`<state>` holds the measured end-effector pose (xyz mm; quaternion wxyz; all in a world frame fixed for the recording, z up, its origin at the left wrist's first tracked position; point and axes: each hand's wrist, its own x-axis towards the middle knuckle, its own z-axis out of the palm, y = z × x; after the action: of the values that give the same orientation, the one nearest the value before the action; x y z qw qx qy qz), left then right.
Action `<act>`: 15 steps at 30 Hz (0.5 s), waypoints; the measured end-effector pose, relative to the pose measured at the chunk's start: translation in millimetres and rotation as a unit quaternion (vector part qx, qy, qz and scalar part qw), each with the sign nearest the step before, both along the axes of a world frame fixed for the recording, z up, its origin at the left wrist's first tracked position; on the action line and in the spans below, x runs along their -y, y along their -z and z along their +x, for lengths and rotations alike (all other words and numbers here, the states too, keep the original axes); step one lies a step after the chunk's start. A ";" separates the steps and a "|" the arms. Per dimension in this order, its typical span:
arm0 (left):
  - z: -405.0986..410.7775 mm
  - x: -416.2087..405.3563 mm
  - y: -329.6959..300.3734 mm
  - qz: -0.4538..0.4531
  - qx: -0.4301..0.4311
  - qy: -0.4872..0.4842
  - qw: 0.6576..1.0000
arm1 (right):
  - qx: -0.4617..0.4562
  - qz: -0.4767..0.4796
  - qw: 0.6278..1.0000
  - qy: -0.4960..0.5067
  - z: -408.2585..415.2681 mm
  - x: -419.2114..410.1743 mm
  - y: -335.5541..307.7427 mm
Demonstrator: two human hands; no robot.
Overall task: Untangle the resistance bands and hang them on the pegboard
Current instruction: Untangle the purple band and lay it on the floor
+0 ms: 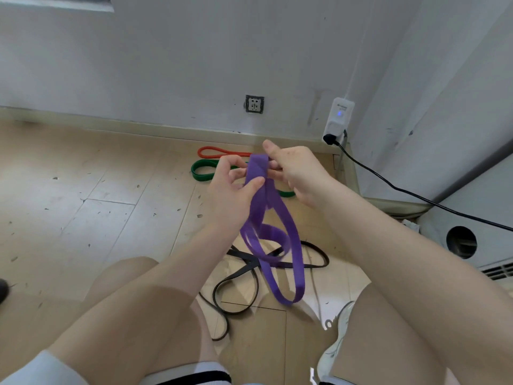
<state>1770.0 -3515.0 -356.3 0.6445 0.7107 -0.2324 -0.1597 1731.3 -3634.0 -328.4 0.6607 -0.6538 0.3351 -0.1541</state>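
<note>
— Hands?
— Left hand (232, 187) and right hand (296, 173) both pinch the purple band (273, 245) at its top; its loops dangle toward six o'clock.
— Others?
— Black band (241, 276) on the floor (97, 195) below; green band (202, 170) and red band (219, 152) at twelve o'clock.

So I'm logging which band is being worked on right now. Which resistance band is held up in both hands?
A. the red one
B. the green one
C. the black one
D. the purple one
D: the left hand and right hand both grip the top of the purple band, while the red band, green band and black band lie on the floor.
</note>
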 end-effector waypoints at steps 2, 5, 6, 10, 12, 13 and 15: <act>2.2 1.2 -1.8 -0.001 0.004 -0.008 1.000 | -0.024 -0.074 0.997 -0.024 -12.6 0.5 -3.1; 10.4 3.6 -5.0 -0.028 -0.078 -0.049 0.995 | -0.064 -0.259 0.960 -0.087 -47.9 -4.0 12.6; 14.7 4.0 -7.2 -0.052 -0.133 -0.060 0.988 | -0.061 -0.269 0.949 -0.152 -59.6 -6.6 20.0; 31.3 -1.5 -16.0 -0.091 -0.231 -0.066 0.966 | -0.100 -0.338 0.870 -0.345 -70.9 -5.9 44.8; 37.7 -7.7 -21.0 -0.124 -0.255 -0.079 0.956 | -0.140 -0.422 0.820 -0.360 -67.0 0.2 47.3; 41.6 -10.6 -22.5 -0.145 -0.264 -0.086 0.950 | -0.159 -0.436 0.813 -0.353 -66.7 3.7 47.1; 48.8 -15.2 -24.2 -0.170 -0.267 -0.104 0.943 | -0.164 -0.437 0.827 -0.312 -68.4 13.1 44.4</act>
<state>1818.8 -3499.8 -332.2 0.8075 0.5417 0.0002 -0.2336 1662.9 -3647.0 -372.8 0.2538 -0.9597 0.1143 0.0398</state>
